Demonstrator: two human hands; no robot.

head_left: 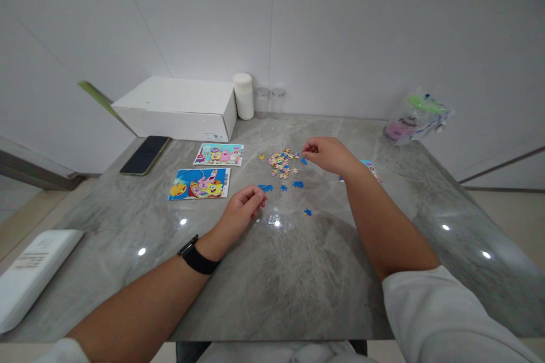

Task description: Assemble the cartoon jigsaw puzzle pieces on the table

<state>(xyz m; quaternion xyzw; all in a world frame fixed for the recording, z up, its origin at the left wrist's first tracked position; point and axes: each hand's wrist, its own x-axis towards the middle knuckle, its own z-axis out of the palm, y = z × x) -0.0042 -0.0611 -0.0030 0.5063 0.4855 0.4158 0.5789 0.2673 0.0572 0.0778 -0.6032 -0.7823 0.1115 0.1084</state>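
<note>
On the grey marble table lies a small pile of puzzle pieces (281, 162). My right hand (324, 153) is just right of it, fingers pinched above a blue piece (304, 161); what they hold, if anything, is too small to tell. My left hand (244, 207) rests nearer to me, fingers curled together beside joined blue pieces (266, 188); its contents are hidden. Other blue pieces (298, 184) lie to the right, and one (307, 212) lies closer to me. Two cartoon picture cards, a smaller one (219, 154) and a larger one (199, 184), are at the left.
A white box (174, 108), a white bottle (243, 96) and two glass jars (277, 103) stand at the back. A phone (145, 155) and a white case (36, 272) are at the left. A wrapped green-lidded cup (417, 118) is back right; another card (371, 170) sits behind my right forearm.
</note>
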